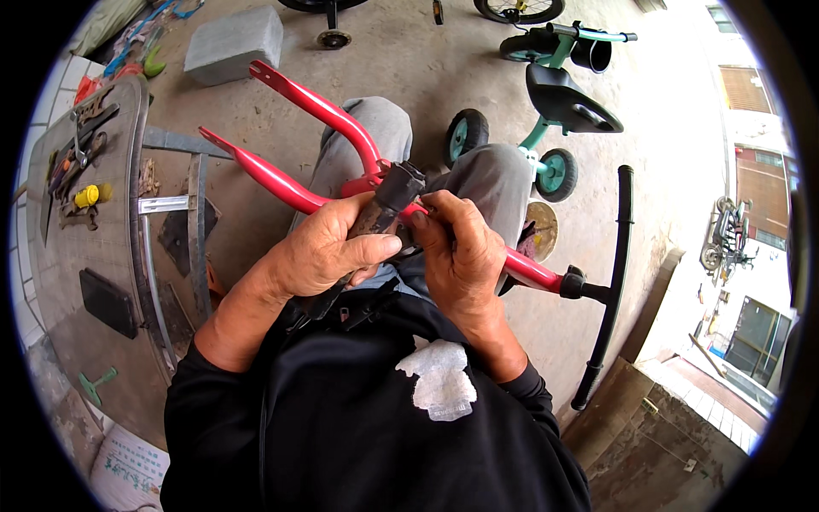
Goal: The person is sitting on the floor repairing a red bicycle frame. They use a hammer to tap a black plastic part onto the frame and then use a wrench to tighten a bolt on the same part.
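Observation:
My left hand is wrapped round a dark, worn cylindrical tool, whose black head lies against a red bike frame. My right hand is closed at the frame's tube beside the tool's head; anything small between its fingertips is hidden. The frame has two red forked arms reaching up and left, and a red stem running right to a black handlebar. The frame rests across my grey-trousered legs.
At left stands a table with hand tools and a yellow cylinder. A concrete block lies ahead. A mint children's bike stands front right, near a round bucket. A low wall is at lower right.

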`<state>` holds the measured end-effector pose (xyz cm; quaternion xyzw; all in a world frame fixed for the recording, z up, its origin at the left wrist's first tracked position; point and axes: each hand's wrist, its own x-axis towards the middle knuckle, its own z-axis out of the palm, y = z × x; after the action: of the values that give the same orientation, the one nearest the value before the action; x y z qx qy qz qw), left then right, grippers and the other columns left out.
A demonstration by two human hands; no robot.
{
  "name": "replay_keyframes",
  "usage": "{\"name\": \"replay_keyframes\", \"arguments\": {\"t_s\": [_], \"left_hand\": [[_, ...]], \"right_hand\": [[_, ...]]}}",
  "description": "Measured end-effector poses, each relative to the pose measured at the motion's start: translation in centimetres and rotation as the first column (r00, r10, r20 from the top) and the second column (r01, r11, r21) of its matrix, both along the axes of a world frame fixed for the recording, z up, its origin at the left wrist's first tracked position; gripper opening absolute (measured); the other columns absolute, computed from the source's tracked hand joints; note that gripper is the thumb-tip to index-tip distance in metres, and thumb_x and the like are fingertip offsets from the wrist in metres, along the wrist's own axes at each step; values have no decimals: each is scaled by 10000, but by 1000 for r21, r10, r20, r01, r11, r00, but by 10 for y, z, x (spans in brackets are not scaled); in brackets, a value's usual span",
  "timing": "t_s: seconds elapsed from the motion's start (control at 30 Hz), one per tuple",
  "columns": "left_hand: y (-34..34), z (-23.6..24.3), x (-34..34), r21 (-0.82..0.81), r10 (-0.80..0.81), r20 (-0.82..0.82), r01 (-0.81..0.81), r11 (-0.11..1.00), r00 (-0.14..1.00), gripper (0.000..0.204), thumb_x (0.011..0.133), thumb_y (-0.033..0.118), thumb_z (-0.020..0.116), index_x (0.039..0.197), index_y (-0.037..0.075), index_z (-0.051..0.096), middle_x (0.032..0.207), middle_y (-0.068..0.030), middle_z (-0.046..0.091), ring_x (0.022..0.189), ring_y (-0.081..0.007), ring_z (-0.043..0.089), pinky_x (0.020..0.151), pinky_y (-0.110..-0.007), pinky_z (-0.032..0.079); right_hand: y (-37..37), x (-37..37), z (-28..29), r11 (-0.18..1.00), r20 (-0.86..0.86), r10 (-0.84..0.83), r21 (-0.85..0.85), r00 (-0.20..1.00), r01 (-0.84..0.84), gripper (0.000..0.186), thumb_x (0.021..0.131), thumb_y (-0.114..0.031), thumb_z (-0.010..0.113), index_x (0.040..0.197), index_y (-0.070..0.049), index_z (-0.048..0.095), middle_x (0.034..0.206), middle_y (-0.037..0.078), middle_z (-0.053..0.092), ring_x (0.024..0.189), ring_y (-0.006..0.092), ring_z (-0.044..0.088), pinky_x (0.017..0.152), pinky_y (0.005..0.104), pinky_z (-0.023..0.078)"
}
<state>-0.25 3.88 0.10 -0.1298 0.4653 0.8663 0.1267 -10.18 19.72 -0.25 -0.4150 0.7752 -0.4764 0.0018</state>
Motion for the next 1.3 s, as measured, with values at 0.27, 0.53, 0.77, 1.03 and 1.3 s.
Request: {"name": "replay_keyframes", "arguments": {"t_s": [0.27,0.53,0.77,1.03,1.3], "left_hand": [[1,-1,2,6,-17,-37,17,1000,999,384,931,226,635,1232,23,509,727,26,488,540,-41,463,476,-204,402],[2,1,-1,16,30,-6,-30,999,1000,311,889,238,674,1020,11,506,724,4,480,513,-73,482,465,-221,418],[2,0,-1,28,27,4,-28,999,1000,292,892,236,670,980,19,496,682,10,473,504,-73,482,455,-221,416],[0,-3,3,11,-15,-9,15,1000,1000,339,930,208,629,1193,24,522,717,23,498,529,-45,463,472,-203,396],[2,1,1,17,36,5,-36,999,999,278,888,231,676,937,28,492,681,2,489,510,-75,488,460,-221,414]], "right_hand": [[2,6,16,1000,586,-7,5,810,4,198,971,-183,592,896,1,606,632,40,533,531,133,510,483,287,403],[1,7,11,999,649,-1,-25,760,22,211,987,-199,577,921,1,592,616,13,516,535,64,454,482,245,375],[-1,1,4,999,80,-3,43,997,0,236,816,-11,718,1019,-10,597,743,106,575,568,254,575,517,337,451],[-2,8,10,999,383,-24,32,923,13,86,938,-85,619,930,-2,595,619,53,521,537,138,530,481,292,413],[-1,6,14,998,751,37,-60,659,12,164,981,-158,573,953,1,597,622,10,539,533,80,488,486,236,378]]}}
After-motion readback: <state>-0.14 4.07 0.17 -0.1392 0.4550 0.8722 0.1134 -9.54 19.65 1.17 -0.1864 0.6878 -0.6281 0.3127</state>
